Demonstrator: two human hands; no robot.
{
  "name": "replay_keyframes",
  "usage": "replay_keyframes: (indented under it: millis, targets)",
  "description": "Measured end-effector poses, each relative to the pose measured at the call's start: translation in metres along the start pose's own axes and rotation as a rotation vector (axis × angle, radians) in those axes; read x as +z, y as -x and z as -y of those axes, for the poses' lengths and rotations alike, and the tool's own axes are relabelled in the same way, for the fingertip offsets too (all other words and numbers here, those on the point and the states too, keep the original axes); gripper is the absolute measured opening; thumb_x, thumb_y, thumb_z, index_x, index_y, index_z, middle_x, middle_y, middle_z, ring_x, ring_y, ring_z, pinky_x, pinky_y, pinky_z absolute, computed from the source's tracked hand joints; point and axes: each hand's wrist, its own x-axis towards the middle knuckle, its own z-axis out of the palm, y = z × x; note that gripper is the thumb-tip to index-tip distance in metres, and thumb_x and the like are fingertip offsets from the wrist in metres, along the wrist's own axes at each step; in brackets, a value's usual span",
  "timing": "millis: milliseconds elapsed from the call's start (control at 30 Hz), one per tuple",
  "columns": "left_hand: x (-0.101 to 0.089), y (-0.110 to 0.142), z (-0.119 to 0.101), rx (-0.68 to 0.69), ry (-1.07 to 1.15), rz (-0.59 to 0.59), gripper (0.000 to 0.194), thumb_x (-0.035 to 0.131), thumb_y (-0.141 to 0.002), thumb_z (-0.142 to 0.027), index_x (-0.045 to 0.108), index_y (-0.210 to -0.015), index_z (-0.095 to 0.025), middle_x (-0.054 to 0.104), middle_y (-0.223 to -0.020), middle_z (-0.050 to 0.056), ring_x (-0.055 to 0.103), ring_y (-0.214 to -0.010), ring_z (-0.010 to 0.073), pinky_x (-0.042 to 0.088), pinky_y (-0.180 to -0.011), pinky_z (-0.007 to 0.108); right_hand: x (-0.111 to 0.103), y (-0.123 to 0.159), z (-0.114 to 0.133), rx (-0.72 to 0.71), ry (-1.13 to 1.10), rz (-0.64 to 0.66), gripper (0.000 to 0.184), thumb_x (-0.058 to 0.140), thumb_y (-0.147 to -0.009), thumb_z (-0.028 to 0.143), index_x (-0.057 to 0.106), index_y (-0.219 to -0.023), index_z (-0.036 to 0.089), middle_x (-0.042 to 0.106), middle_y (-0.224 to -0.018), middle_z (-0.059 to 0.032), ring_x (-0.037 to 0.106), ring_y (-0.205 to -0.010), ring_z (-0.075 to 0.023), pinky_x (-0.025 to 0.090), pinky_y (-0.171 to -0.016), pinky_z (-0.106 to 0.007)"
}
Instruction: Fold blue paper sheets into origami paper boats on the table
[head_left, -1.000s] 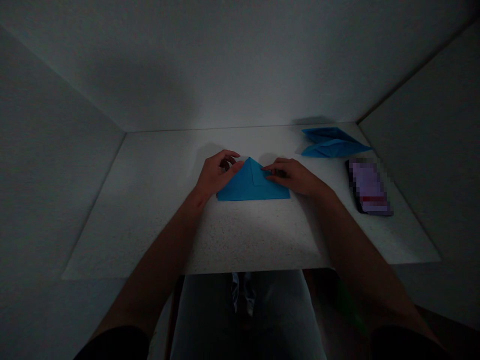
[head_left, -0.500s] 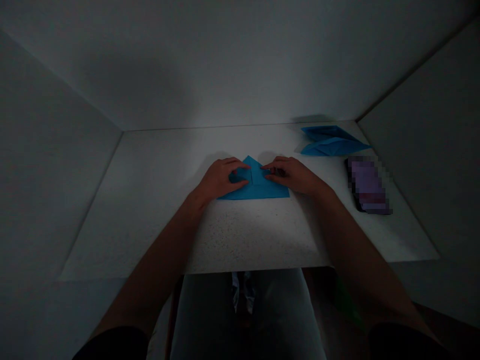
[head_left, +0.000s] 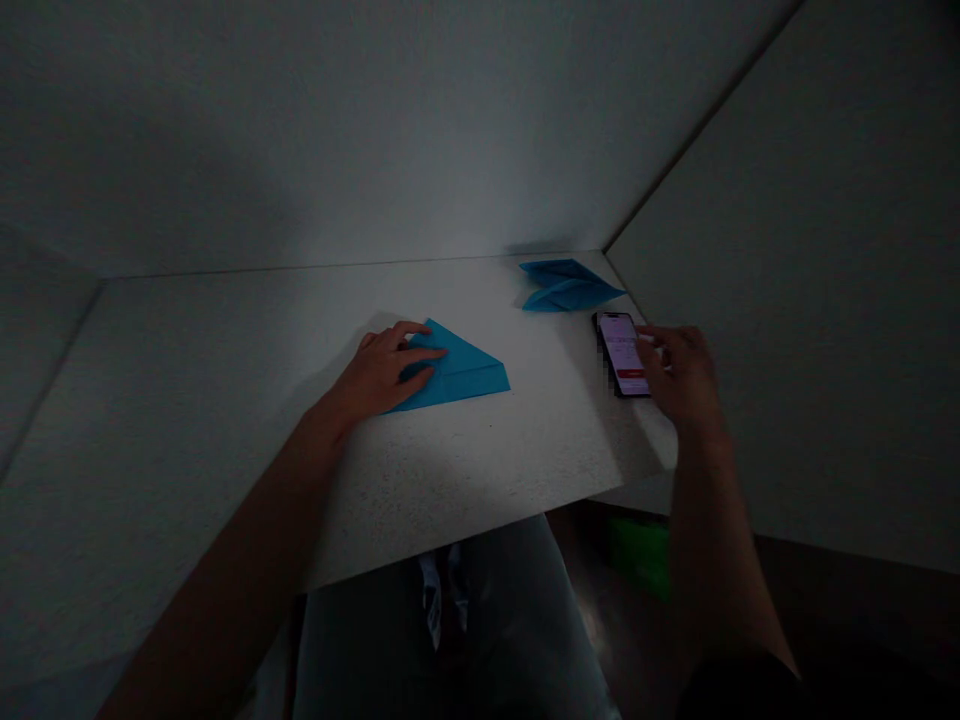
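A folded sheet of blue paper lies flat on the white table, its peak pointing to the far side. My left hand rests on the left part of this paper with the fingers spread, hiding its left corner. Off to the right, my right hand is at the right edge of a phone that lies on the table with its screen lit. Its index finger and thumb reach to the edge of the screen, a little apart; the other fingers are curled and partly hidden.
A blue folded paper plane stands behind the phone, near the back wall. A side wall rises close on the right. The table's front edge lies just above my legs; something green is below it.
My right hand has left the blue paper and moved right to the phone. My left hand stays on the paper, which now sits tilted without its upright flap showing. The view has turned right.
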Motion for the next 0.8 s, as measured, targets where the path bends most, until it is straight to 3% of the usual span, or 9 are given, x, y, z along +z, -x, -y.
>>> replay_keyframes:
  millis: [67, 167, 433, 500, 600, 700, 800]
  targets:
    - [0.000, -0.001, -0.001, 0.006, 0.000, -0.004, 0.039, 0.061, -0.112, -0.047, 0.080, -0.145, -0.038, 0.061, -0.164, 0.010, 0.070, -0.122, 0.0317, 0.050, -0.114, 0.060, -0.007, 0.010, -0.033, 0.046, 0.085, 0.049, 0.059, 0.052, -0.108, 0.067, 0.083, -0.130, 0.022, 0.065, -0.119, -0.0178, 0.069, -0.100, -0.0318, 0.063, -0.094, -0.055]
    - [0.001, -0.001, -0.001, 0.010, 0.007, -0.029, 0.039, 0.060, -0.112, -0.048, 0.081, -0.144, -0.038, 0.063, -0.162, 0.011, 0.069, -0.124, 0.0325, 0.051, -0.115, 0.061, -0.003, 0.013, -0.054, 0.073, 0.115, 0.122, 0.062, 0.043, -0.111, 0.067, 0.084, -0.131, 0.024, 0.063, -0.122, -0.0187, 0.069, -0.099, -0.0325, 0.062, -0.096, -0.060]
    - [0.002, 0.000, 0.000, 0.003, 0.051, -0.050, 0.038, 0.065, -0.109, -0.048, 0.082, -0.142, -0.039, 0.065, -0.161, 0.010, 0.070, -0.124, 0.0324, 0.051, -0.116, 0.059, 0.007, -0.006, -0.049, 0.087, 0.157, 0.199, 0.066, 0.039, -0.111, 0.063, 0.083, -0.138, 0.021, 0.063, -0.123, -0.0209, 0.066, -0.093, -0.0325, 0.060, -0.097, -0.063]
    - [0.002, -0.001, -0.001, -0.003, 0.053, -0.038, 0.039, 0.065, -0.109, -0.047, 0.081, -0.144, -0.038, 0.064, -0.161, 0.011, 0.070, -0.126, 0.0328, 0.050, -0.116, 0.059, 0.009, -0.013, -0.034, 0.059, 0.118, 0.144, 0.064, 0.045, -0.109, 0.061, 0.082, -0.138, 0.017, 0.064, -0.120, -0.0207, 0.066, -0.094, -0.0322, 0.061, -0.097, -0.061]
    - [0.000, -0.001, -0.002, -0.011, 0.047, -0.024, 0.039, 0.066, -0.109, -0.046, 0.080, -0.145, -0.038, 0.065, -0.162, 0.011, 0.068, -0.131, 0.0335, 0.049, -0.117, 0.059, 0.018, -0.029, 0.010, -0.066, -0.018, 0.102, 0.052, 0.059, -0.107, 0.058, 0.081, -0.135, 0.021, 0.068, -0.114, -0.0157, 0.066, -0.089, -0.0284, 0.062, -0.091, -0.052]
    - [-0.003, -0.001, -0.005, -0.020, 0.039, -0.017, 0.038, 0.066, -0.110, -0.044, 0.079, -0.145, -0.039, 0.065, -0.162, 0.009, 0.067, -0.136, 0.0327, 0.047, -0.119, 0.057, 0.039, -0.051, 0.071, -0.263, -0.188, 0.256, 0.041, 0.065, -0.109, 0.058, 0.082, -0.130, 0.027, 0.073, -0.113, -0.0123, 0.064, -0.084, -0.0245, 0.059, -0.083, -0.044]
    - [-0.006, -0.001, -0.006, -0.051, 0.011, -0.015, 0.040, 0.065, -0.111, -0.043, 0.078, -0.148, -0.038, 0.065, -0.163, 0.010, 0.065, -0.140, 0.0341, 0.046, -0.120, 0.058, 0.072, -0.067, 0.126, -0.525, -0.370, 0.547, 0.042, 0.074, -0.106, 0.061, 0.083, -0.128, 0.027, 0.075, -0.115, -0.0115, 0.067, -0.091, -0.0246, 0.057, -0.083, -0.039]
